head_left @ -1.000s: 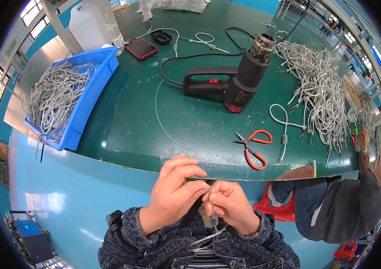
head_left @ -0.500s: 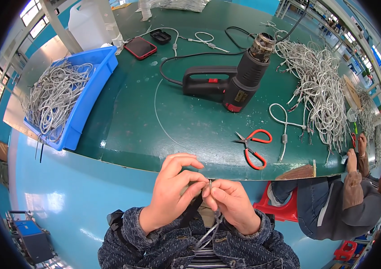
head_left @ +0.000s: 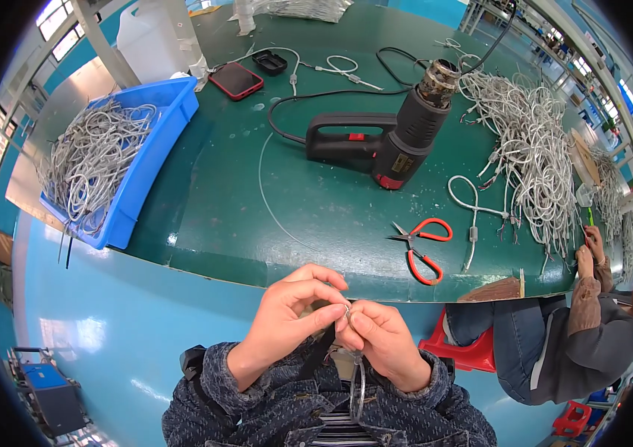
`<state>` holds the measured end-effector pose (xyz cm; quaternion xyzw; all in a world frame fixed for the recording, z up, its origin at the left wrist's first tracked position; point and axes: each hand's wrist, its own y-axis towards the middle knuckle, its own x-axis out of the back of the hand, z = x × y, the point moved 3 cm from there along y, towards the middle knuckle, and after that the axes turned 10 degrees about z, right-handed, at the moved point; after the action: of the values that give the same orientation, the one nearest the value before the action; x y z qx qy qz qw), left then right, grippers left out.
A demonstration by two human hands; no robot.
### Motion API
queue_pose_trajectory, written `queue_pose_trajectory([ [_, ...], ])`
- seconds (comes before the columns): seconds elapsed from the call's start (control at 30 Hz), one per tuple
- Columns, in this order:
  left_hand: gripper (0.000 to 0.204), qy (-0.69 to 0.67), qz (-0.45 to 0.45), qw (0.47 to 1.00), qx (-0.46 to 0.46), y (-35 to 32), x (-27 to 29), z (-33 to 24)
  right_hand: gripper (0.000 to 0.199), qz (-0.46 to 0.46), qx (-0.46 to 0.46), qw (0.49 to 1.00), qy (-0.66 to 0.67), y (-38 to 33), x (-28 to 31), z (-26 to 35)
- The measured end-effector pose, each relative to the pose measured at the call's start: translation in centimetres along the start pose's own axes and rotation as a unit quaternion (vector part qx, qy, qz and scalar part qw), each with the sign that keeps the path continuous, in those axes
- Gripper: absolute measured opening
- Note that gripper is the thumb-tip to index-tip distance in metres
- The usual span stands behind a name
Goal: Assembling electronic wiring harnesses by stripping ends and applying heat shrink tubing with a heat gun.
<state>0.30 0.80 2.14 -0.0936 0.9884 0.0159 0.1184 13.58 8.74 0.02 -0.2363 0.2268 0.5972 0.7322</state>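
In front of my body, just off the table's near edge, both hands meet at the end of a grey cable [head_left: 358, 384]. My left hand [head_left: 290, 316] pinches the tip between thumb and forefinger, with its other fingers curled above. My right hand [head_left: 387, 339] grips the cable just behind that tip, thumb on top. The rest hangs in a loop against my jacket. What exactly lies between the fingertips is too small to make out. Red-handled scissors [head_left: 424, 252] lie partly open on the green table, beyond my right hand.
A black heat gun [head_left: 402, 145] rests mid-table, its cord trailing back. To the left stands a blue bin [head_left: 156, 160] of tangled cables; a cable heap [head_left: 529, 164] lies right. A phone [head_left: 236, 80] lies behind. At the right, a person [head_left: 592, 350] sits by a red stool [head_left: 473, 354].
My left hand's upper fingers have dipped and curled closer to the right hand. The hanging cable loop has swung from a leftward slant to nearly straight down.
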Motion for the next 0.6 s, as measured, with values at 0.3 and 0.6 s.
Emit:
queue_pose_trajectory([
  [0.3,0.001,-0.114,-0.01,0.993,0.006,0.1,-0.6,0.7,0.016,-0.084,0.024,0.979,-0.181,-0.1,-0.1,0.6],
  [0.6,0.008,-0.227,-0.044,0.973,0.019,-0.9,-2.0,2.3,0.008,-0.097,0.231,0.822,-0.51,0.2,-0.7,1.8],
])
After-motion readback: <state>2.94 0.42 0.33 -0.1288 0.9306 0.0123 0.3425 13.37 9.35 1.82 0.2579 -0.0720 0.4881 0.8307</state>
